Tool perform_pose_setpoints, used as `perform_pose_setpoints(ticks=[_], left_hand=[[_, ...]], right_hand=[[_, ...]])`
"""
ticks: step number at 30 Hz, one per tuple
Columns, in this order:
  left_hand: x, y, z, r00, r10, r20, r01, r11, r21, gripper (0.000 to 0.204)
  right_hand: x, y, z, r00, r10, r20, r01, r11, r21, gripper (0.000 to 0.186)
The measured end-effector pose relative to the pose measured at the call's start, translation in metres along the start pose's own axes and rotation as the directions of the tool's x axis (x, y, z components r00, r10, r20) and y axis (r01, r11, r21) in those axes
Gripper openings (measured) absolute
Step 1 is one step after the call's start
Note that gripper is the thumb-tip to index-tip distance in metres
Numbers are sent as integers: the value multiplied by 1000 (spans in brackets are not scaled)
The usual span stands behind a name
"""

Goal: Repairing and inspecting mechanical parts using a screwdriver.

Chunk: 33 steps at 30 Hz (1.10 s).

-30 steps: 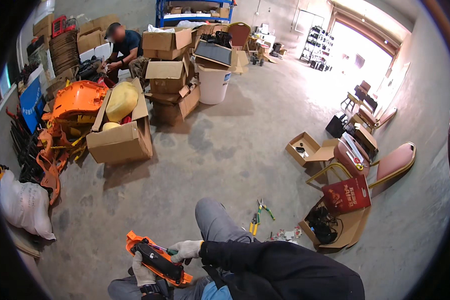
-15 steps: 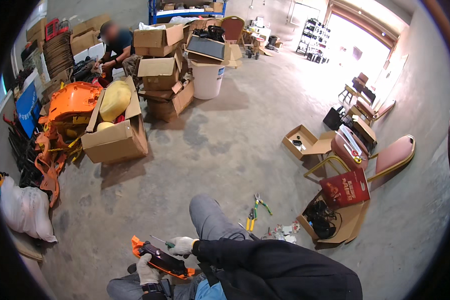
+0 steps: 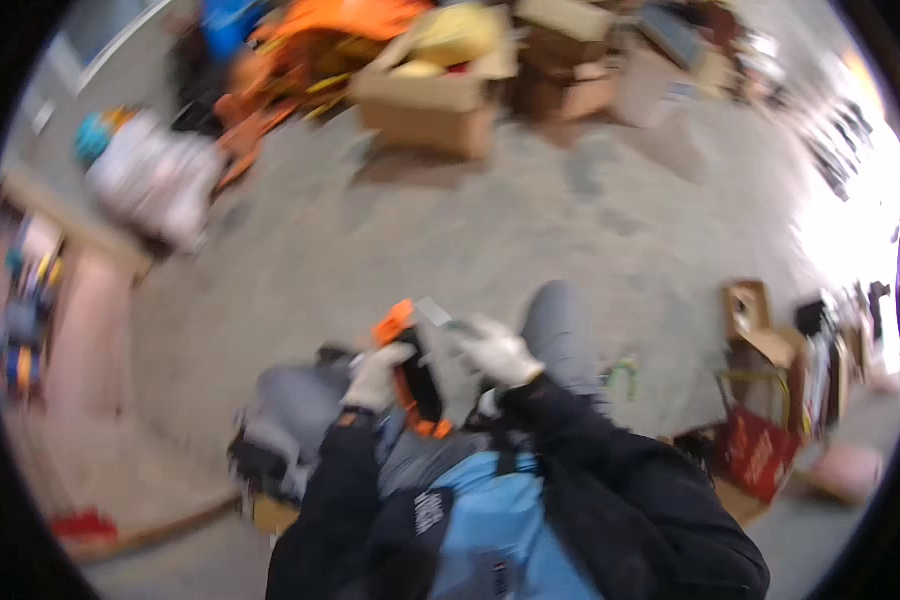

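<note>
My left hand, in a white work glove, is closed round the side of a long orange and black plastic part. The part is held tilted above my lap, its orange end pointing away from me. Just right of it, my gloved right hand is smeared by motion, its fingers bent round a screwdriver. The screwdriver's shaft shows only as a pale smear near the orange end. Whether its tip touches the part I cannot tell.
Green-handled pliers lie on the floor right of my knee. A cardboard box with a yellow piece stands ahead, orange plastic parts beside it. A white bag sits at left, a red box at right.
My view has swung down and to the left, so the hands now appear nearer the middle. The right hand and screwdriver are blurred by motion. The left hand still grips the orange and black part.
</note>
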<state>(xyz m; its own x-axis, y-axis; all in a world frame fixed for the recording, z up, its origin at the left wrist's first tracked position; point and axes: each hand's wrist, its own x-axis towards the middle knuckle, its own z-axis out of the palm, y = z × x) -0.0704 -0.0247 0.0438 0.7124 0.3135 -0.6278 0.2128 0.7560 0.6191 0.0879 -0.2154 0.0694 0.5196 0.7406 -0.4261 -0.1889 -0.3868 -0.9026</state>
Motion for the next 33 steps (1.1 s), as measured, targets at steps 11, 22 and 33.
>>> perform_pose_setpoints(ticks=[11,22,33], left_hand=[[-17,13,8,973,224,57,-230,960,156,76],[-18,21,4,980,190,61,-199,956,216,84],[-17,22,6,985,163,53,-170,968,183,82]], right_hand=[[-48,-68,11,996,84,4,-82,986,-145,45],[-54,-71,1,998,30,59,-15,971,-237,41],[-53,-67,2,996,38,79,-23,984,-176,40]])
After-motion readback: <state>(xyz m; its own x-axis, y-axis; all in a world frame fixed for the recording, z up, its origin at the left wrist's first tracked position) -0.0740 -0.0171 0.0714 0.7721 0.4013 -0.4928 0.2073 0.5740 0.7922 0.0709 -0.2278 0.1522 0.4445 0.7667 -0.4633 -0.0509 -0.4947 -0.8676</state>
